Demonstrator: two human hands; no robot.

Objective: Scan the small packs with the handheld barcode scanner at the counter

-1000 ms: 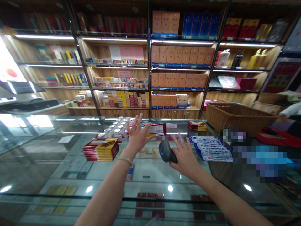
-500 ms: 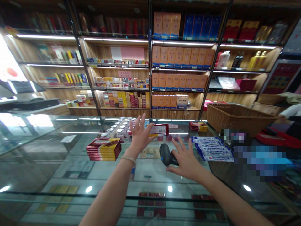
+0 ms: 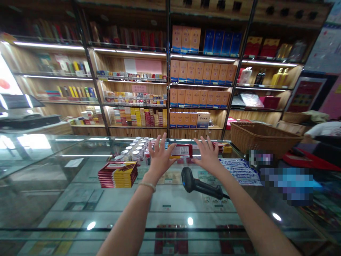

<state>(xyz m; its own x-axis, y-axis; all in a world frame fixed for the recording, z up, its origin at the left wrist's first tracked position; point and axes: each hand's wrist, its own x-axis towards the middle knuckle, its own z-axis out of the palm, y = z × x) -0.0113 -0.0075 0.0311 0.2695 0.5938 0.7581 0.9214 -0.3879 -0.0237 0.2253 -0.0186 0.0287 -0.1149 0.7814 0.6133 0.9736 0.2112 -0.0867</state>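
My left hand reaches over the glass counter with fingers spread. Its thumb is at the left end of a dark red packet with a white label; whether it touches I cannot tell. To the right of that packet, my right hand is also open, fingers apart and holding nothing. Below the right hand a black barcode scanner lies on the glass. A stack of red and yellow chocolate packets sits left of my left wrist. White-lidded jars stand behind, partly hidden by the left hand.
Blue and white packets lie right of my right forearm, near a wicker basket. Another small stack of red and yellow packets is at the back. Paper lies at left. Shelves of boxes line the wall.
My right hand has let go of the scanner and moved up and forward, beside the red packet. The scanner now lies fully in sight. My left hand stays spread near the packet.
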